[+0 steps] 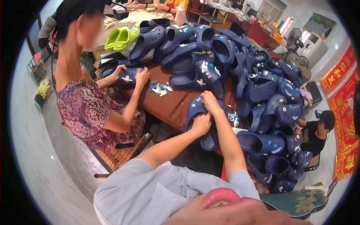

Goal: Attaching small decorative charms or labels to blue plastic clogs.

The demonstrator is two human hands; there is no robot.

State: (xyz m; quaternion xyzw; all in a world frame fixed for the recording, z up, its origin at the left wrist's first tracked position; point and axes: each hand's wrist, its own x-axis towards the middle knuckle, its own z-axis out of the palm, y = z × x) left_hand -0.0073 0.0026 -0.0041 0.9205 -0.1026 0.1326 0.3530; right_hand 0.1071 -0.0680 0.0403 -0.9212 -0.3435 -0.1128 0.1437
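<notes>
A navy foam clog [192,112] lies before me at the table's near edge, its toe pointing away and its heel toward me. My left hand [201,124] is closed at the foot opening, with its fingers partly hidden inside the shoe. On top of the toe, my right hand [210,102] has its fingers bent and pressed together. A small pale spot shows by those fingertips, but what they pinch is hidden. Small colourful shoe charms [233,119] lie just right of the clog. Another pile of white and blue charms [161,89] sits farther left on the brown tabletop [170,107].
Navy clogs with charms are heaped along the far and right sides [268,90]. Lime green clogs [122,38] stand at the back left. At my left a seated co-worker [86,101] holds a navy clog [127,77]. Another person [318,133] is beyond the heap at right.
</notes>
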